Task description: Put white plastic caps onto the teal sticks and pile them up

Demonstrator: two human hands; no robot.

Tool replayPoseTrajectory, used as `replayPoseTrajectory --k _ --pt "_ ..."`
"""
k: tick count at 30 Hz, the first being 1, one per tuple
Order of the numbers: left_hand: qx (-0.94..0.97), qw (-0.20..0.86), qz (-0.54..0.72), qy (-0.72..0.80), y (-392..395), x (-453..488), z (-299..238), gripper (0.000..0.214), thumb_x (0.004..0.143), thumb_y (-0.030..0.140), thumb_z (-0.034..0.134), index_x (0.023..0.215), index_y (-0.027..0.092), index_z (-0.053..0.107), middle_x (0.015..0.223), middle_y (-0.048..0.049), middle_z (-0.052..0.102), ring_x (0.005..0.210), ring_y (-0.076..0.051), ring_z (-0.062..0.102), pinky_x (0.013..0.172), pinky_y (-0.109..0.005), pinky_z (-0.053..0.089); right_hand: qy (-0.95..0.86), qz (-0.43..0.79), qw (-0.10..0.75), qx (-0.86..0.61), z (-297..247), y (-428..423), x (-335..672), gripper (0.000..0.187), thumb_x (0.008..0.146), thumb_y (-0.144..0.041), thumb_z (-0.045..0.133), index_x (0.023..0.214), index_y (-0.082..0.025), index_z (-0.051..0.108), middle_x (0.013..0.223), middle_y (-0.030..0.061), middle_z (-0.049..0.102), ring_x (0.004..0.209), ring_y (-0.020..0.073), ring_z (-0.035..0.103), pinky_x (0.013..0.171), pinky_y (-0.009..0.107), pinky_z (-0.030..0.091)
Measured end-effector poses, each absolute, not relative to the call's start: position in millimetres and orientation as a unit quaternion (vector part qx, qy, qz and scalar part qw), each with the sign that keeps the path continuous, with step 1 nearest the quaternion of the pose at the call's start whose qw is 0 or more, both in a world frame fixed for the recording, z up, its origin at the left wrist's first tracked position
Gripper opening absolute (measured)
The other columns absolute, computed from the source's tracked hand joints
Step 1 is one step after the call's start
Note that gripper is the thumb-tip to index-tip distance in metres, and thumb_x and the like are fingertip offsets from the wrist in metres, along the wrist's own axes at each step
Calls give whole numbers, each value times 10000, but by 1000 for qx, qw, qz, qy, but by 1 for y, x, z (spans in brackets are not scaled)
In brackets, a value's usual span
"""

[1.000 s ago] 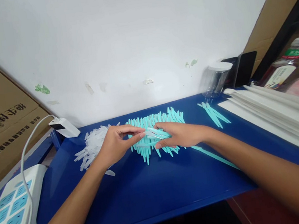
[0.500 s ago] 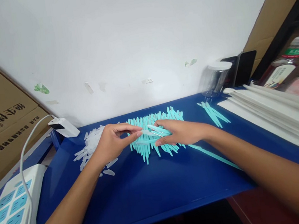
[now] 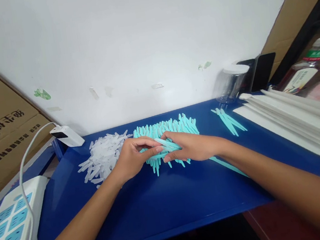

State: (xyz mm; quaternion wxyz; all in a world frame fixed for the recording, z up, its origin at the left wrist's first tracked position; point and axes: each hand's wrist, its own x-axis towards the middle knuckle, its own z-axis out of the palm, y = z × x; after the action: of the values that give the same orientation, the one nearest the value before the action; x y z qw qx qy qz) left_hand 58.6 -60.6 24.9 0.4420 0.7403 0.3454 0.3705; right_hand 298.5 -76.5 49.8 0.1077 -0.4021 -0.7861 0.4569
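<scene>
My right hand [image 3: 195,145] is closed around a few teal eyebrow razors [image 3: 169,145], their ends pointing left. My left hand [image 3: 135,157] pinches the left end of one razor, where a translucent cap is mostly hidden by the fingers. The two hands almost meet above a wide row of teal razors [image 3: 162,128] lying side by side on the blue table [image 3: 172,209]. Left of that row is a heap of translucent blade caps [image 3: 102,154]. A long teal strip [image 3: 229,166] lies partly beneath my right forearm.
Several razors [image 3: 229,121] lie apart at the back right, near a clear jar [image 3: 231,86] with a white lid. White packets [image 3: 300,124] are stacked at the right, beside a bottle [image 3: 304,70]. A power strip [image 3: 11,228] and white charger [image 3: 67,136] stand left.
My left hand has moved right and slightly down, bringing the cap onto the razor's end. The metal blade that showed between the hands is now covered.
</scene>
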Motion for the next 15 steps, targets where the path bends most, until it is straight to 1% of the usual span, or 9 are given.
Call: replayPoseTrajectory --k 3,6,10,11,12,13,14,15 --pt "732 449 384 339 -63 63 24 135 844 350 831 879 220 833 965 -68 790 909 -218 723 811 -332 576 -780 464 117 -404 52 -78 298 580 925 -551 688 1309 -199 434 914 21 583 700 155 549 587 281 430" --pt "750 412 385 346 -63 64 27 148 845 368 825 887 225 829 980 -63 788 913 -211 716 807 -319 568 -769 478 126 -406 54 -78 299 553 910 -534 713 1273 -211 449 897 16 588 705 159 548 587 282 434" --pt "779 305 370 405 -49 45 41 311 872 449 775 1078 220 814 1007 -70 797 888 -212 711 790 -310 554 -765 471 137 -418 53 -75 302 601 894 -557 723 1304 -218 445 848 1 573 694 168 542 578 283 424" --pt "781 264 372 426 -43 34 47 322 893 484 737 1026 202 817 971 -75 796 873 -214 706 779 -306 546 -766 464 140 -423 52 -73 303 629 897 -576 712 1330 -213 437 850 5 573 692 171 543 578 287 421" --pt "792 234 350 443 -37 23 54 339 897 510 718 930 187 814 886 -73 783 818 -209 693 735 -295 533 -767 456 144 -429 51 -72 304 664 903 -596 697 1363 -204 424 866 14 581 696 175 550 583 293 423" --pt "807 219 303 457 -31 10 60 359 874 535 728 835 186 802 752 -56 741 710 -190 655 645 -275 498 -767 447 148 -435 50 -70 305 704 907 -615 683 1398 -192 409 893 30 593 707 182 564 593 302 427" --pt "820 225 241 467 -26 -3 66 355 840 544 754 801 195 797 666 -39 694 625 -173 609 572 -260 452 -767 441 151 -441 49 -69 306 743 910 -630 672 1431 -180 392 923 47 607 723 191 581 605 311 435" --pt "827 244 185 471 -22 -14 71 328 809 537 781 805 210 803 640 -28 669 589 -163 581 535 -251 420 -766 436 153 -446 49 -68 307 778 910 -643 664 1458 -171 378 949 62 617 738 201 597 617 321 442"
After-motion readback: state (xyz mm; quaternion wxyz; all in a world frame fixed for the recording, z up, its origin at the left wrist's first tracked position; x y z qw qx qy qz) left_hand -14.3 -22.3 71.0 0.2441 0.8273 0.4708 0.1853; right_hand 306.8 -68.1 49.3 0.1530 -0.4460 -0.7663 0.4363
